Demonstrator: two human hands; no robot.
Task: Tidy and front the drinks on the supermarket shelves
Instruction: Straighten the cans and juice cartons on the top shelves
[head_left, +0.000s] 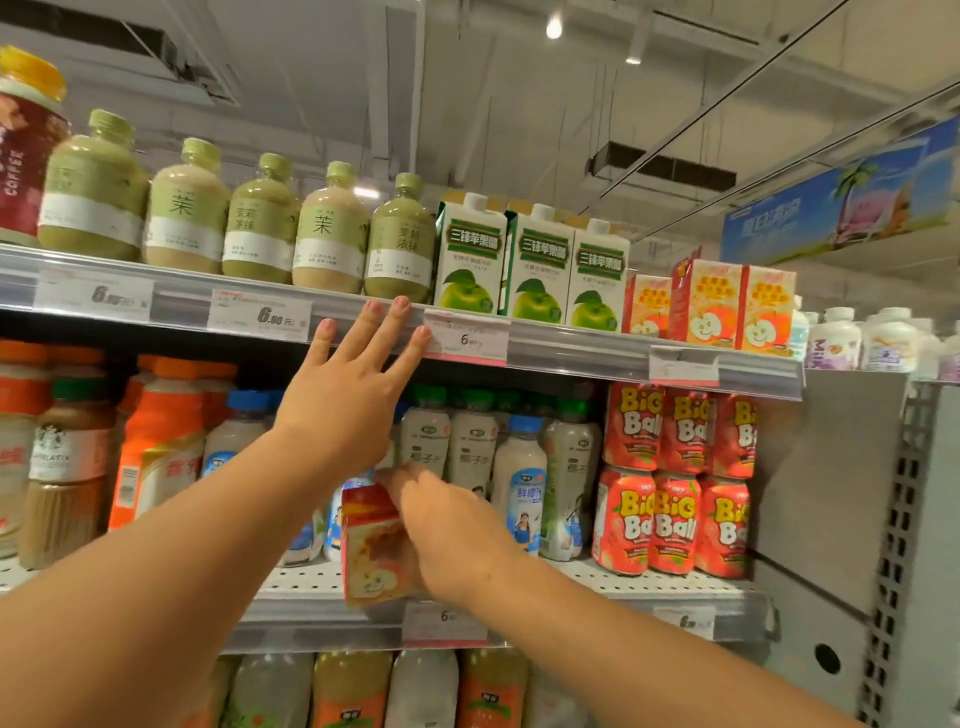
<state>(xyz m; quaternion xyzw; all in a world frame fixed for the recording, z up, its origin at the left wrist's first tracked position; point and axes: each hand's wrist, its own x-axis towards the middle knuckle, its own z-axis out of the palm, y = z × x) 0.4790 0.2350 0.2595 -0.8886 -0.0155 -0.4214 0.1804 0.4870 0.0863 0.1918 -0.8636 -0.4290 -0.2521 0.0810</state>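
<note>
The left hand (347, 400) is raised with its fingers straight and spread, the fingertips (400, 304) reaching the front rail of the top shelf (571, 345), just left of the pink-edged price tag (466, 338) on that rail. It holds nothing. The right hand (447, 525) is lower, below the price tag and in front of the middle shelf (649, 584), its fingers curled round a small orange-and-red apple juice carton (371, 545), which is tilted and held off the shelf. Directly above the price tag stand three green apple cartons (535, 265) in a row on the top shelf; to the right of them are more orange apple juice cartons (711, 304) like the held one, and further right white milk bottles (857, 340). Left of the tag, a row of green-capped tea bottles (260, 223) fills the top shelf. Below and right of the tag, red Big Ball cans (675, 483) sit stacked two high; white coconut drink bottles (475, 447) stand behind the right hand
</note>
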